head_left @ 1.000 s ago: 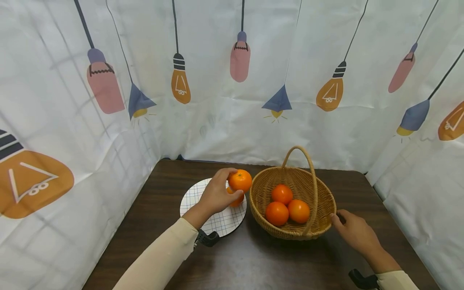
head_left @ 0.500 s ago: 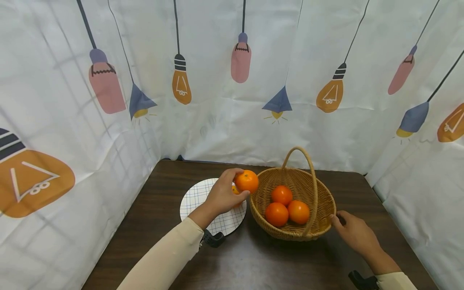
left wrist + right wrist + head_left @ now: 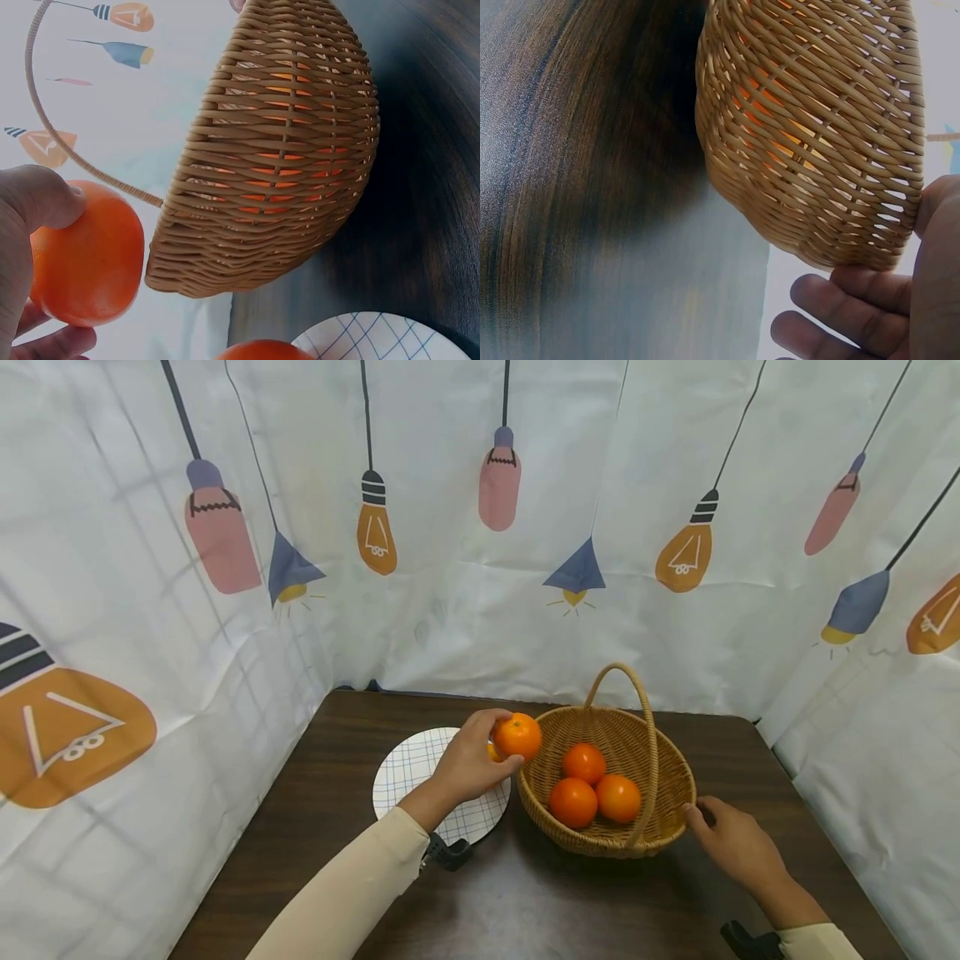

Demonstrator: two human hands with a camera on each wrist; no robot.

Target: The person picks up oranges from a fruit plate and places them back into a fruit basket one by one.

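Observation:
My left hand (image 3: pixel 474 762) holds an orange (image 3: pixel 519 737) between thumb and fingers, up at the left rim of the wicker basket (image 3: pixel 542 814). In the left wrist view this orange (image 3: pixel 97 262) is just outside the rim, near the foot of the handle. Several oranges (image 3: pixel 573 802) lie together inside the basket. My right hand (image 3: pixel 738 843) grips the basket's right rim, thumb at the edge and fingers against the outer weave (image 3: pixel 817 135). Behind the left hand, another orange (image 3: pixel 493 753) on the plate (image 3: pixel 405 777) is mostly hidden.
The basket's arched handle (image 3: pixel 649 752) rises over its right part. All of this stands on a dark wooden table (image 3: pixel 495 902). A white curtain (image 3: pixel 465 635) printed with lamps hangs behind the table and along both sides.
My left hand has carried the orange rightward from over the plate to the basket's left rim. The right hand and the basket have stayed in place.

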